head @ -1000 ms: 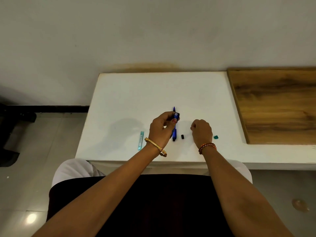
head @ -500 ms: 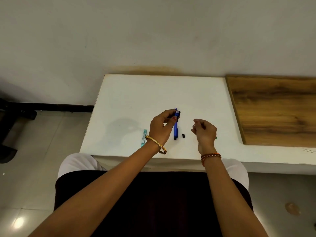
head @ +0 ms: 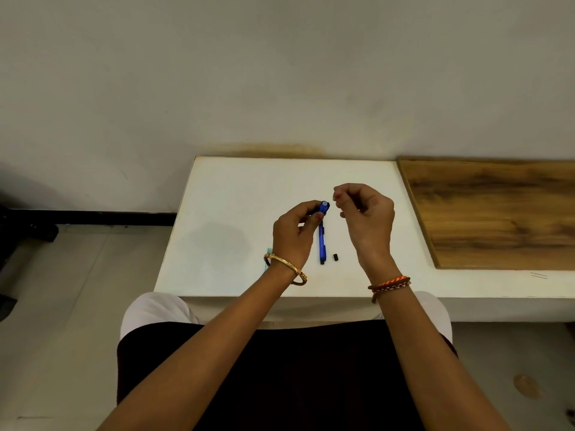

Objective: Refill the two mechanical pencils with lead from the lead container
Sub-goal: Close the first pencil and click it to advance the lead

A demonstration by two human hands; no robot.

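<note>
My left hand [head: 295, 231] holds a blue mechanical pencil [head: 323, 206] upright above the white table [head: 236, 194], its open top end facing me. A second blue pencil [head: 322, 244] lies flat on the table just below it. Beside that pencil's near end sits a small black cap [head: 335, 257]. My right hand [head: 365, 213] is raised just right of the held pencil's top, thumb and forefinger pinched together; anything between them is too thin to see. The teal lead container [head: 268, 251] lies mostly hidden behind my left wrist.
A wooden board [head: 497, 213] covers the bench to the right of the white table. A wall stands right behind the table. My lap is against the table's near edge, and tiled floor lies to the left.
My right hand lifted off the table and came up and left, fingers pinched, next to the top of the pencil held in my left hand. The left hand stayed about where it was.
</note>
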